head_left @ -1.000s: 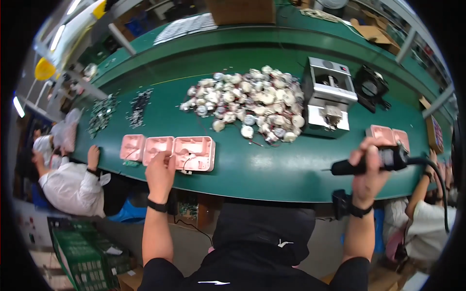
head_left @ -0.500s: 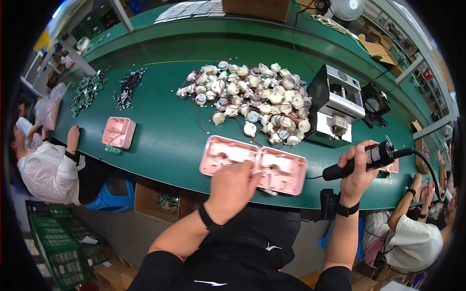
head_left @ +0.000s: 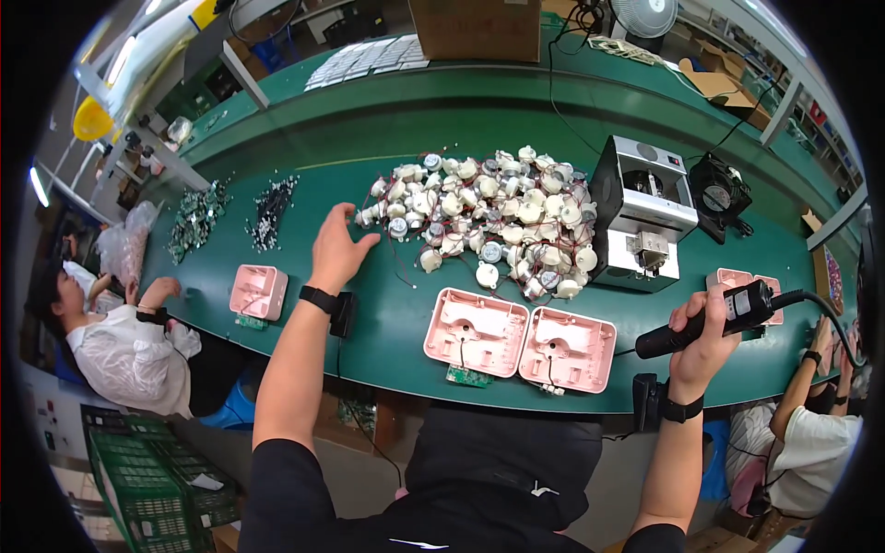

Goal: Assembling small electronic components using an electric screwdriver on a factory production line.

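My left hand point(head_left: 337, 249) is off the pink housings, thumb and fingers apart, with nothing in it. It hovers at the left end of a heap of small white round motors point(head_left: 498, 207) with red and dark wires. In my right hand point(head_left: 701, 339) is a black electric screwdriver point(head_left: 666, 341), its thin bit pointing left. That bit ends by the right edge of a pink plastic housing half point(head_left: 590, 364). Beside it lies a second open pink half point(head_left: 493, 355). Black wires run inside both, and a green circuit board point(head_left: 468, 376) peeks out below the left one.
A silver-black machine point(head_left: 645, 217) stands right of the heap, with a small black fan point(head_left: 717, 194) beyond. Further left are another pink housing point(head_left: 258, 292), green circuit boards point(head_left: 196, 219) and dark wired parts point(head_left: 270, 212). Co-workers sit at both sides.
My left hand has left the pink housings and moved up and left to the motor heap. My right hand still holds the screwdriver. The whole view has shifted.
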Action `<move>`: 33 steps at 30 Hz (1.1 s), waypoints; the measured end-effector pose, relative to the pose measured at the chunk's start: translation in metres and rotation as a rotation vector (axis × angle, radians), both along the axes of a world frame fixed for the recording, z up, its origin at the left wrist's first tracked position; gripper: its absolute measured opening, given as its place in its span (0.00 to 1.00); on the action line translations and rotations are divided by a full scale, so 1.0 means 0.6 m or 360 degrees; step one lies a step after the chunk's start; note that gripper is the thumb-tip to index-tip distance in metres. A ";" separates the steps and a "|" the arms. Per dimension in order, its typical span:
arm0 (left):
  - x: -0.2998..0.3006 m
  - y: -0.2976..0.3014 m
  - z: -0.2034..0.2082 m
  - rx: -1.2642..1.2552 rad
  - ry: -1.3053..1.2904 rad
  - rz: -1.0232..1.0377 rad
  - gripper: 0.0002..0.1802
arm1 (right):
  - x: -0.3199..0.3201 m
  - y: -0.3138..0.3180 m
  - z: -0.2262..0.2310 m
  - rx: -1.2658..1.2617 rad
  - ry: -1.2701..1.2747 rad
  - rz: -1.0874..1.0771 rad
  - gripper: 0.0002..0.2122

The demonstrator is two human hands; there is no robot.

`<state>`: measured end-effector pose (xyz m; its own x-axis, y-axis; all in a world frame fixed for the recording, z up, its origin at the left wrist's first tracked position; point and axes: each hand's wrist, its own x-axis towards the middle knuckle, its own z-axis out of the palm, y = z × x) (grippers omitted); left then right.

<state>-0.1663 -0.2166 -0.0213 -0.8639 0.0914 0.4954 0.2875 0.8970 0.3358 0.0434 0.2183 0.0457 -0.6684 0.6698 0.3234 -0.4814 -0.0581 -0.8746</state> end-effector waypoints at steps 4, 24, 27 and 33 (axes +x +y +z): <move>-0.027 0.001 -0.003 0.0228 -0.0280 -0.0110 0.23 | 0.006 -0.011 0.003 0.0079 -0.0030 -0.0011 0.07; 0.187 0.091 0.123 0.1661 -0.1428 -0.0896 0.20 | -0.003 -0.029 0.015 0.0269 -0.0091 0.0032 0.09; 0.254 0.179 0.142 0.1595 -0.1550 -0.1157 0.18 | -0.004 -0.031 0.020 0.0283 -0.0109 -0.0007 0.08; 0.282 0.298 0.091 0.0120 -0.0478 -0.1574 0.18 | 0.014 -0.035 0.018 0.0377 -0.0155 0.0033 0.07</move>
<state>0.0027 -0.0380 0.0332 -0.5084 0.8049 0.3060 0.7794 0.2791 0.5610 0.0519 0.1975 0.0562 -0.7171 0.5687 0.4029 -0.3949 0.1448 -0.9072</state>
